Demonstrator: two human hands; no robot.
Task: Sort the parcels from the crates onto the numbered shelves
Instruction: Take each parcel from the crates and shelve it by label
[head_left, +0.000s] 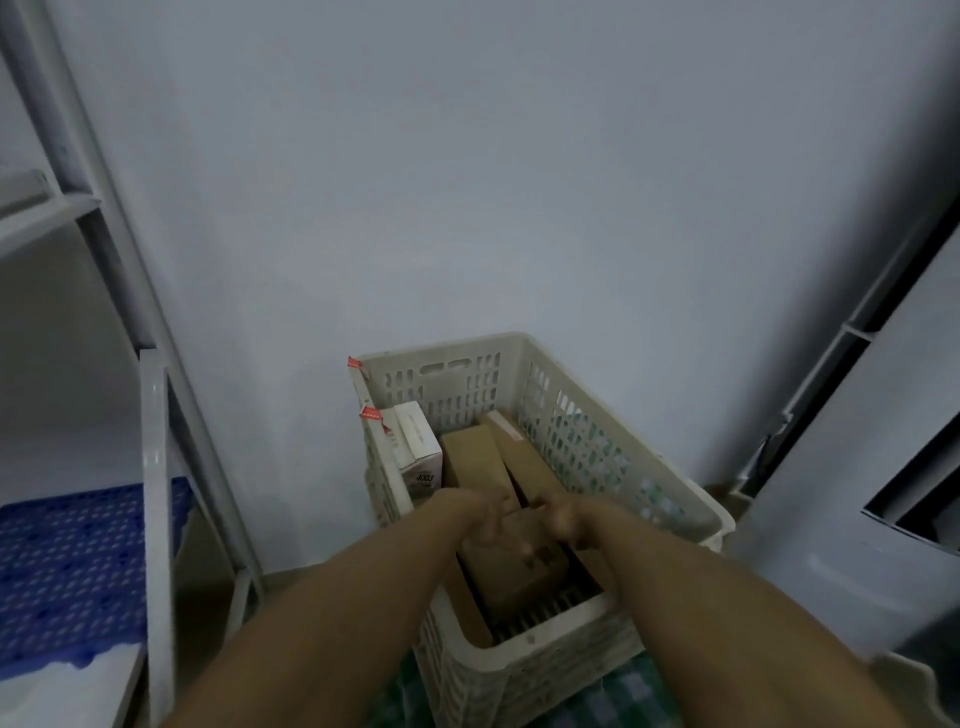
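Blur hides my fingers (503, 529): left hand (491, 519) and right hand (565, 522) meet over a brown cardboard parcel (519, 571) inside the cream crate (623, 467); I cannot tell whether either grasps it.

Bare wall (467, 182), dim even light
The plain grey-white wall fills the view. Left of it stands a white metal shelf rack (153, 467) with a blue perforated mat (67, 571) low down; right of it, a grey cabinet (857, 467); at its foot, a strip of brown floor (301, 579).
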